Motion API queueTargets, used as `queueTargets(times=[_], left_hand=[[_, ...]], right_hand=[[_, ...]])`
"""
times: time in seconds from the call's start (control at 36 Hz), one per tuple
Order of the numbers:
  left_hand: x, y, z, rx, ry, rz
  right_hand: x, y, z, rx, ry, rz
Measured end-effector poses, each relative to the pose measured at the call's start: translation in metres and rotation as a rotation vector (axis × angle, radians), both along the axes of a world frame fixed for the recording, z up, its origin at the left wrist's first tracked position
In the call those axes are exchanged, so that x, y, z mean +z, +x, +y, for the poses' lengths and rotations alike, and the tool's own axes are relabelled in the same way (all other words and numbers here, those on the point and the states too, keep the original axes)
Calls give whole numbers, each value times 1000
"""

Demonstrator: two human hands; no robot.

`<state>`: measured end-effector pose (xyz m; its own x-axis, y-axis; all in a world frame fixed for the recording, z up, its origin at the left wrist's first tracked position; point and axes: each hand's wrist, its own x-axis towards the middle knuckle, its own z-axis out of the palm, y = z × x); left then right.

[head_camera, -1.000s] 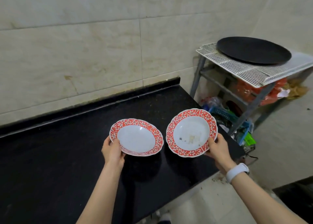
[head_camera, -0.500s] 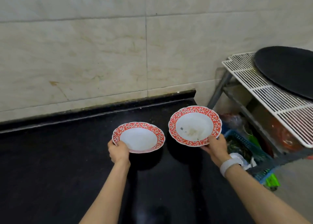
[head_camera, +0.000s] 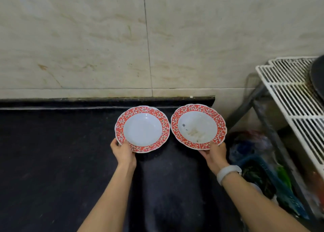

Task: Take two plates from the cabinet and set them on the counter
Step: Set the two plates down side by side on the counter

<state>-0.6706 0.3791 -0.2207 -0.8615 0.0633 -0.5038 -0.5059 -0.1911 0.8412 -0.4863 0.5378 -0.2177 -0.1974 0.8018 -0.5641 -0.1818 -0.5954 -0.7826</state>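
Two white plates with red flowered rims are side by side over the black counter (head_camera: 52, 153), close to the back wall. My left hand (head_camera: 123, 152) grips the near rim of the left plate (head_camera: 142, 129), which is clean inside. My right hand (head_camera: 213, 153), with a white band on its wrist, grips the near rim of the right plate (head_camera: 198, 126), which has some smudges in its bowl. Whether the plates touch the counter I cannot tell. The cabinet is out of view.
The counter ends just right of the right plate. Beyond that edge stands a metal rack (head_camera: 289, 98) with a white wire shelf and a dark round pan (head_camera: 318, 77) on it. Below the rack lie a blue basket (head_camera: 270, 184) and plastic bags. A tiled wall (head_camera: 122, 39) runs behind.
Both plates have moved forward toward the back wall and now sit flatter, closer together and level with each other. My view has swung left, so the rack has slid to the right edge.
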Motion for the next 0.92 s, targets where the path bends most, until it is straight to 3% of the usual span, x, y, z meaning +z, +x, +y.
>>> queueTargets(times=[0.22,0.47,0.78,0.92], left_hand=[[-8,-4,14,22,-44,23],[-8,-11,21,-70,-252,34],[1,-7,-14,-300,-441,53],[9,29,-70,-308,-579,199]], right_hand=[[-3,-9,-2,-38,-43,47],[2,-9,-1,-56,-142,-71],[6,8,-23,128,-141,-200],[7,5,-77,403,-148,-272]])
